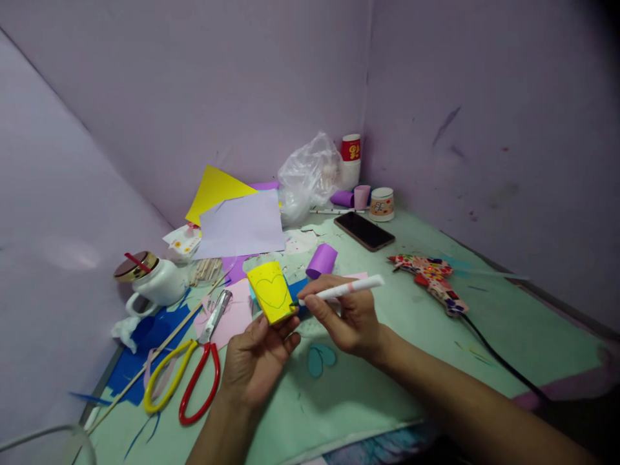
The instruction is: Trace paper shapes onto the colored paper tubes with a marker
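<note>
My left hand [261, 358] holds up a small yellow paper piece [271, 294] by its lower edge, fingers curled behind it. A heart outline is drawn on its face, with a small dark green mark at the lower right corner. My right hand [346, 316] is closed around a white marker [349, 287], its tip at that corner. Below the hands, light-blue heart-shaped cutouts [320, 358] lie on the table. Left of my left hand rest scissors [196, 361] with one yellow and one red handle. Behind my right hand stands a curled purple paper [321, 260].
A hot glue gun [431, 278] with a black cord lies at right, near a phone [364, 230]. Paper cups [382, 203] and a plastic bag [310, 177] stand at the back. Paper sheets [245, 223], a white mug [159, 281] and a long thin stick [159, 349] occupy the left.
</note>
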A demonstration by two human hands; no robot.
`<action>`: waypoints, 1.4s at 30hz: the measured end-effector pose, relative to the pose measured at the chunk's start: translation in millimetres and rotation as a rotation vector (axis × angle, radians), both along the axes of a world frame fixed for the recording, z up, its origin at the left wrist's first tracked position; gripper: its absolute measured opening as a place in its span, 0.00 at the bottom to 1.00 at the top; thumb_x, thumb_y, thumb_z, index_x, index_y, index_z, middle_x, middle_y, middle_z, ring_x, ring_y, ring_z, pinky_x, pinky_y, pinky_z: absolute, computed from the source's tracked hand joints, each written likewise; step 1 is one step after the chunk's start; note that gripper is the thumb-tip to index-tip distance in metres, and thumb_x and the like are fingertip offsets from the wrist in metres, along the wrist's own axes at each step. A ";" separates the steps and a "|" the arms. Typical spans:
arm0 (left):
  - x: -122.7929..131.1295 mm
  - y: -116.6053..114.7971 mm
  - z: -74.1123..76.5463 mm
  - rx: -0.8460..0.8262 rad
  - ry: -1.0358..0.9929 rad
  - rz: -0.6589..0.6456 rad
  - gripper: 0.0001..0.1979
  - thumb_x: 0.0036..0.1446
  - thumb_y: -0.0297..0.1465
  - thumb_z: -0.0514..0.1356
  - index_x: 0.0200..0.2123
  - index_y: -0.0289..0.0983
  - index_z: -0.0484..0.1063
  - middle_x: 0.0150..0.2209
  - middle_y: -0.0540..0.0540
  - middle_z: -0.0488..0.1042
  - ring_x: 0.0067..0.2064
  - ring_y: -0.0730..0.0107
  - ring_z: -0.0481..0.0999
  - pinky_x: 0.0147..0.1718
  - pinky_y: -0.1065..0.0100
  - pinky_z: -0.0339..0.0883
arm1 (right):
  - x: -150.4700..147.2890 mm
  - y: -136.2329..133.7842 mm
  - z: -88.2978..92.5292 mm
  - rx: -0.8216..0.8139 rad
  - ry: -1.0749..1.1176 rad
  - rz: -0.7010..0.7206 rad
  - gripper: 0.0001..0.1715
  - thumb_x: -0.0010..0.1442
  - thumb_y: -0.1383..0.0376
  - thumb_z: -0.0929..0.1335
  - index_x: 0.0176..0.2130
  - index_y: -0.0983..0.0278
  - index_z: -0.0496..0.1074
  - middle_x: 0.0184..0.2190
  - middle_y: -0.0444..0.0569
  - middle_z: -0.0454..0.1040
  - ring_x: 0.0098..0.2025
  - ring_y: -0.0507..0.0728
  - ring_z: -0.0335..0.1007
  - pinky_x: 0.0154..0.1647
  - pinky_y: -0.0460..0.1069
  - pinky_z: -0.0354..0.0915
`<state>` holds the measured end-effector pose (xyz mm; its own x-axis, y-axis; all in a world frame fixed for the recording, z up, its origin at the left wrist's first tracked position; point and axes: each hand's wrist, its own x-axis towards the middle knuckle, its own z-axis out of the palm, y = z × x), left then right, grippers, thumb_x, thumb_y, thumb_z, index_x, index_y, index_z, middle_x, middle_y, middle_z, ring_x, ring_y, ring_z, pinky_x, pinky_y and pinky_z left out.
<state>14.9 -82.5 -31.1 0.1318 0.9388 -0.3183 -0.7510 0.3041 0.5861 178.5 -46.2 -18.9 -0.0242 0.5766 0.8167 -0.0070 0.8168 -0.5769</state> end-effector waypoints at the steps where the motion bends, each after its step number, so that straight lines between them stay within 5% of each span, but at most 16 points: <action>1: 0.4 -0.2 0.8 0.003 -0.002 -0.008 0.10 0.49 0.20 0.60 0.35 0.30 0.78 0.35 0.34 0.81 0.35 0.56 0.80 0.32 0.62 0.75 | 0.3 0.5 0.0 -0.015 0.001 0.000 0.05 0.57 0.71 0.67 0.32 0.66 0.74 0.24 0.48 0.76 0.23 0.50 0.70 0.21 0.44 0.66; 13: 2.7 1.0 7.2 -0.047 -0.057 -0.052 0.20 0.50 0.21 0.55 0.46 0.32 0.76 0.32 0.34 0.80 0.31 0.57 0.78 0.30 0.61 0.73 | 3.2 6.8 -0.2 -0.294 0.218 0.023 0.08 0.61 0.63 0.66 0.36 0.64 0.74 0.18 0.40 0.68 0.19 0.49 0.63 0.22 0.45 0.64; 19: 4.6 -0.1 10.3 -0.124 -0.076 -0.103 0.19 0.47 0.20 0.53 0.41 0.28 0.77 0.27 0.34 0.77 0.27 0.60 0.76 0.26 0.64 0.71 | 10.8 20.0 3.2 -0.451 0.140 0.037 0.13 0.61 0.63 0.65 0.47 0.60 0.67 0.42 0.49 0.76 0.45 0.56 0.71 0.48 0.53 0.65; 23: 6.0 -0.8 8.7 -0.124 -0.033 -0.141 0.14 0.49 0.21 0.53 0.33 0.27 0.78 0.25 0.34 0.77 0.25 0.62 0.75 0.26 0.65 0.70 | 10.6 24.9 0.9 -0.460 0.021 0.229 0.13 0.58 0.65 0.67 0.45 0.62 0.67 0.39 0.48 0.75 0.40 0.56 0.71 0.41 0.51 0.67; 30: 6.7 -2.0 8.8 0.035 0.222 -0.060 0.05 0.48 0.27 0.63 0.28 0.31 0.79 0.32 0.36 0.80 0.32 0.58 0.78 0.29 0.63 0.73 | 14.0 30.8 -1.3 -0.415 -0.052 0.079 0.09 0.54 0.68 0.67 0.39 0.63 0.69 0.32 0.46 0.72 0.33 0.53 0.68 0.34 0.48 0.65; 33: 3.8 -3.4 6.8 0.072 0.323 -0.099 0.09 0.44 0.28 0.67 0.32 0.31 0.80 0.32 0.39 0.79 0.33 0.61 0.77 0.29 0.66 0.73 | 17.1 30.7 0.7 -0.349 -0.150 0.060 0.08 0.55 0.68 0.66 0.39 0.64 0.70 0.32 0.47 0.73 0.33 0.53 0.69 0.34 0.48 0.65; 42: 5.9 -1.8 10.0 -0.057 0.287 -0.105 0.10 0.43 0.23 0.60 0.30 0.26 0.79 0.29 0.35 0.79 0.30 0.61 0.77 0.28 0.66 0.73 | 17.2 29.0 3.9 -0.269 -0.160 0.085 0.09 0.58 0.68 0.66 0.41 0.64 0.71 0.36 0.49 0.77 0.36 0.54 0.73 0.37 0.49 0.68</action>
<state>20.8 -84.3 -21.1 0.1241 0.9043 -0.4084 -0.5204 0.4098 0.7492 195.7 -17.2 -14.9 -0.1973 0.7619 0.6169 0.0396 0.6350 -0.7715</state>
